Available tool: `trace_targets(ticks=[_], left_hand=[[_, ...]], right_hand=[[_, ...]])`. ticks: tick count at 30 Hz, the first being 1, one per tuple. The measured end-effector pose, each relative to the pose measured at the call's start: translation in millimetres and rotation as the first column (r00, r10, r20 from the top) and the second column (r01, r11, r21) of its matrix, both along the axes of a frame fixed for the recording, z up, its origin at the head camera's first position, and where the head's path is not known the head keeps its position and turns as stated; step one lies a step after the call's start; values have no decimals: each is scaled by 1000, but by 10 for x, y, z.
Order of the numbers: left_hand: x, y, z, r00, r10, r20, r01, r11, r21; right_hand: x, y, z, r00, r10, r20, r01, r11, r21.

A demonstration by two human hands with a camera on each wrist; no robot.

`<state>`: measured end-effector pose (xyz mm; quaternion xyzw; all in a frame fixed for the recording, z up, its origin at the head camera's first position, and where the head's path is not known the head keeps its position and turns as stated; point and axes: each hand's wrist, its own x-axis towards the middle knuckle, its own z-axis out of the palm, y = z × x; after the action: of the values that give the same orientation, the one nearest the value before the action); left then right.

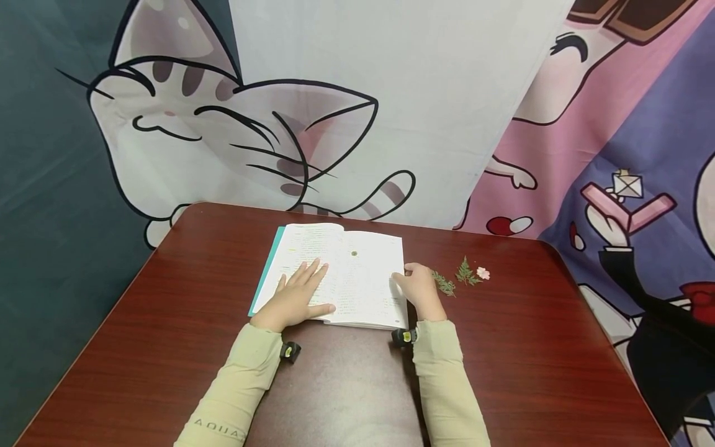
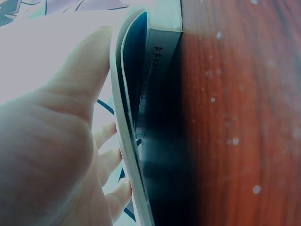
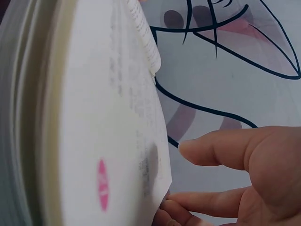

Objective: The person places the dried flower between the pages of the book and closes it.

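An open book [image 1: 371, 279] with a teal cover edge [image 1: 267, 273] lies on the table. On its left page rests my left hand [image 1: 293, 298], fingers spread and thumb toward the fold; the left wrist view shows the thumb [image 2: 87, 66] flat on the paper beside the page edges. At the right page's outer edge is my right hand [image 1: 421, 290]. The right wrist view has its thumb [image 3: 211, 148] held apart from the fingers [image 3: 207, 202], whose tips meet the page edge. A small green spot [image 1: 354, 253] shows on the right page, and a pink mark [image 3: 103, 184] on the page in the right wrist view.
Right of the book lie two green fern-like sprigs, one sprig [image 1: 445, 284] close to my right hand, and a small pink flower [image 1: 483, 273]. The brown table [image 1: 184, 347] reaches back to a cartoon-printed cloth [image 1: 436, 74]. Dark wrist cameras sit on both sleeves.
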<state>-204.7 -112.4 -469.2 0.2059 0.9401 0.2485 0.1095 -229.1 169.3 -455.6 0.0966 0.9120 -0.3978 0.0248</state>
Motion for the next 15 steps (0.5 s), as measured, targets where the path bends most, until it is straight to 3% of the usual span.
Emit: trace_targets(ticks=[15], left_hand=[[-2, 0, 7, 1000, 0, 1, 0, 1000, -1]], right_hand=[[8, 7, 56, 1000, -12, 1, 12, 1000, -10]])
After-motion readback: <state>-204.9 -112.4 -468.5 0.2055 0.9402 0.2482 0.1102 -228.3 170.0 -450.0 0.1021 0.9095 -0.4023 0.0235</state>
